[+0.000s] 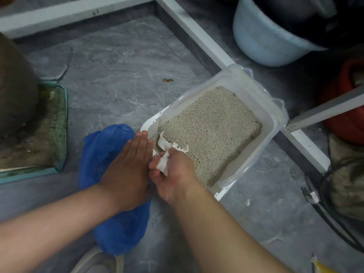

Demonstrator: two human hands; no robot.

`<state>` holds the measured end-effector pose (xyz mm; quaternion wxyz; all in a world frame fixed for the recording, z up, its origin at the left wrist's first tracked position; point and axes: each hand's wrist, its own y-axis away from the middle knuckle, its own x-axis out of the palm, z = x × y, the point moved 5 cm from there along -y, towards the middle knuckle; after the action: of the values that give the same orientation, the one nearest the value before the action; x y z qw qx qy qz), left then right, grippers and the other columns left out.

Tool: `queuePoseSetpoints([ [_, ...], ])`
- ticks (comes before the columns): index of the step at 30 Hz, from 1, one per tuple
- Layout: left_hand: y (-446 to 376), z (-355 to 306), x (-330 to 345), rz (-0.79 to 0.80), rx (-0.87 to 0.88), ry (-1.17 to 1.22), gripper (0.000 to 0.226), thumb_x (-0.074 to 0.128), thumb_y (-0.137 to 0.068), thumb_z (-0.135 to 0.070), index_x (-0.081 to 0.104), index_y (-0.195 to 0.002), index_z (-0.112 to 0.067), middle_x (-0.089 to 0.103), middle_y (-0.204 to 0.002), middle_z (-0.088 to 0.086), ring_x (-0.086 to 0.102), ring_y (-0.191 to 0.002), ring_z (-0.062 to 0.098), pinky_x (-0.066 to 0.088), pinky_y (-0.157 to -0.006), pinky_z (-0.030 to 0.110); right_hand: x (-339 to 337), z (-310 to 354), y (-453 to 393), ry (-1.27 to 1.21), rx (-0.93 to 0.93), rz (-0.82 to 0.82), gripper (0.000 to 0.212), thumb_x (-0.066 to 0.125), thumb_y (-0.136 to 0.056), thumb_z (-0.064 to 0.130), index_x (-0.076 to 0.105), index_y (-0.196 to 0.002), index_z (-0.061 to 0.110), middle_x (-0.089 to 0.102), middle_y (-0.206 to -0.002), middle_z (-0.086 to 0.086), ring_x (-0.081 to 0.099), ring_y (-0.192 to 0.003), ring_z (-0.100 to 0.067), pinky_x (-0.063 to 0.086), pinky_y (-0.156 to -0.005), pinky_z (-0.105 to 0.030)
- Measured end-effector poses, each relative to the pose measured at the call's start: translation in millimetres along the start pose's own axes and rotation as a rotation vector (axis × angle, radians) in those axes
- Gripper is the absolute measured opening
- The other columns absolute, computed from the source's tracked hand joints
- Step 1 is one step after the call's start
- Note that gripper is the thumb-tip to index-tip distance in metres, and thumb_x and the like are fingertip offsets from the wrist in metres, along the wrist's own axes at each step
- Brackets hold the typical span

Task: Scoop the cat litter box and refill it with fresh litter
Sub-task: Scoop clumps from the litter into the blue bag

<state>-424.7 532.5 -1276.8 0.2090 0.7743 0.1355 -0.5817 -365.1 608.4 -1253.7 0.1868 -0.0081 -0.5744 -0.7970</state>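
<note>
litter box (275, 123) sat on the floor, half full: likely heavy, flexible walls, lift by both rims. right hand (173, 174) fingers pinched the white scoop (167, 146); left hand (130, 168) flat, fingers together, on the blue bag (106, 146).

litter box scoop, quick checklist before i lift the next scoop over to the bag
1. Scoop held: ok, the right hand has a grip on its white handle.
2. Scoop in the litter: ok, its head sits at the near corner of the litter box.
3. Load on the scoop: cannot tell, the hand hides most of it.
4. Blue bag within reach: ok, it lies on the floor right beside the box.
5. Bag mouth open: not ok, the left hand lies flat on top of the bag and no opening shows.
6. Box steady: cannot tell, neither hand holds it.
</note>
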Motion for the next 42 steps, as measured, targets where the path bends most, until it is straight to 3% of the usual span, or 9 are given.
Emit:
queuePoseSetpoints([
  [4,0.7,0.1,1.4,-0.037,0.025,-0.038,0.090,0.042,-0.077,-0.044,0.028,-0.148,0.009,0.026,-0.155,0.035,0.028,-0.145,0.047,0.031,-0.116,0.055,16.5,1.9,-11.3,-0.135,0.005,-0.012,0.024,0.040,-0.105,0.027,0.058,-0.098,0.013,0.067,-0.068,-0.008,0.060,-0.047,-0.016,0.036,-0.036,-0.016],
  [8,0.2,3.1,4.3,-0.001,0.034,-0.059,0.096,0.059,-0.075,-0.035,0.022,-0.156,0.000,0.016,-0.161,0.030,0.016,-0.151,0.041,0.023,-0.121,0.051,23.7,16.4,-25.1,-0.199,-0.031,-0.031,0.031,0.039,-0.106,0.029,0.054,-0.084,0.011,0.058,-0.054,-0.006,0.054,-0.036,-0.017,0.039,-0.038,-0.019],
  [12,-1.7,2.6,1.2,0.013,0.020,-0.126,0.096,0.070,-0.065,-0.027,0.036,-0.146,0.012,0.030,-0.153,0.036,0.033,-0.143,0.046,0.019,-0.116,0.049,21.2,37.5,-35.6,-0.185,-0.071,-0.007,0.032,0.035,-0.106,0.028,0.050,-0.082,0.012,0.052,-0.056,-0.005,0.049,-0.036,-0.016,0.039,-0.046,-0.020],
  [15,-1.6,2.0,-0.2,0.024,0.010,-0.158,0.098,0.079,-0.059,-0.022,0.040,-0.141,0.016,0.034,-0.150,0.038,0.038,-0.139,0.049,0.022,-0.112,0.051,10.9,56.7,-42.5,-0.142,-0.146,-0.030,0.026,0.030,-0.107,0.022,0.053,-0.102,0.012,0.051,-0.046,-0.004,0.048,-0.033,-0.013,0.036,-0.037,-0.015],
  [19,-1.9,1.3,0.2,0.037,0.003,-0.163,0.102,0.082,-0.057,-0.020,0.039,-0.142,0.016,0.032,-0.151,0.038,0.037,-0.139,0.050,0.025,-0.110,0.053,-3.0,79.5,-50.7,-0.062,-0.207,-0.070,0.024,0.035,-0.108,0.023,0.055,-0.118,0.014,0.056,-0.061,-0.006,0.053,-0.038,-0.012,0.045,-0.042,-0.022],
  [26,-0.7,5.1,5.3,0.009,0.039,-0.160,0.096,0.069,-0.068,-0.022,0.029,-0.147,0.014,0.022,-0.156,0.036,0.028,-0.145,0.048,0.026,-0.112,0.054,-13.3,121.6,-67.6,-0.042,-0.231,-0.066,0.029,0.038,-0.107,0.020,0.054,-0.130,0.013,0.063,-0.093,-0.015,0.057,-0.055,-0.013,0.053,-0.048,-0.023],
  [30,0.0,5.8,8.8,-0.026,0.060,-0.146,0.089,0.055,-0.071,-0.018,0.026,-0.148,0.015,0.021,-0.157,0.036,0.027,-0.145,0.048,0.026,-0.112,0.055,-18.4,138.2,-83.6,0.033,-0.225,-0.085,0.025,0.034,-0.108,0.018,0.057,-0.116,0.014,0.055,-0.072,-0.004,0.047,-0.046,-0.010,0.040,-0.046,-0.022],
  [37,0.7,6.1,9.4,-0.069,0.070,-0.127,0.077,0.036,-0.076,-0.019,0.033,-0.144,0.016,0.026,-0.154,0.037,0.031,-0.143,0.049,0.027,-0.111,0.055,-30.1,152.9,-102.5,0.115,-0.298,-0.107,0.024,0.038,-0.108,0.024,0.060,-0.115,0.019,0.046,-0.065,0.003,0.040,-0.044,-0.007,0.034,-0.041,-0.020],
  [42,-0.1,6.4,9.1,-0.078,0.068,-0.128,0.075,0.031,-0.076,-0.016,0.035,-0.143,0.017,0.028,-0.153,0.039,0.033,-0.141,0.052,0.027,-0.109,0.056,-41.7,136.4,-103.3,0.118,-0.327,-0.125,0.028,0.041,-0.106,0.037,0.052,-0.093,0.015,0.045,-0.061,0.003,0.037,-0.044,-0.009,0.029,-0.041,-0.023],
])
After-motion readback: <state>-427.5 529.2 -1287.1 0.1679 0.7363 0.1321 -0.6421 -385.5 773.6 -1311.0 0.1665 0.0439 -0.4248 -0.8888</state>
